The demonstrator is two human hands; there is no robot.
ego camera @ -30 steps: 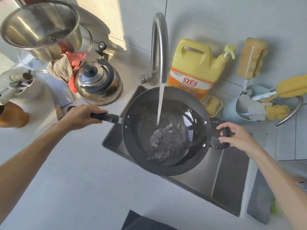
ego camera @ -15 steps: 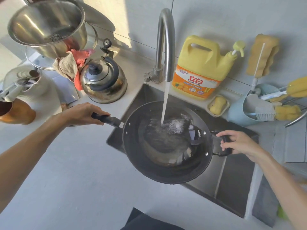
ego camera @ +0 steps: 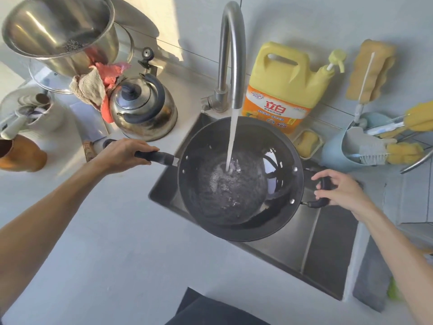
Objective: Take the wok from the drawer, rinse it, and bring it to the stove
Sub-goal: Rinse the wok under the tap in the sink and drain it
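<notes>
Over the steel sink point(ego camera: 328, 242), you hold the dark wok point(ego camera: 210, 207) under the faucet point(ego camera: 230, 43). Your left hand point(ego camera: 121, 153) grips its long handle point(ego camera: 159, 157); your right hand point(ego camera: 339, 193) curls its fingers point(ego camera: 322, 175) around the small loop handle point(ego camera: 316, 204). Water point(ego camera: 232, 137) streams into the wok.

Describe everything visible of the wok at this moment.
The wok is round, dark and metal-looking, with rivets inside its rim. It is held over the sink under the faucet, whose stream lands in it; water pools. The left hand grips its long black handle; the right hand holds its loop handle.
</notes>
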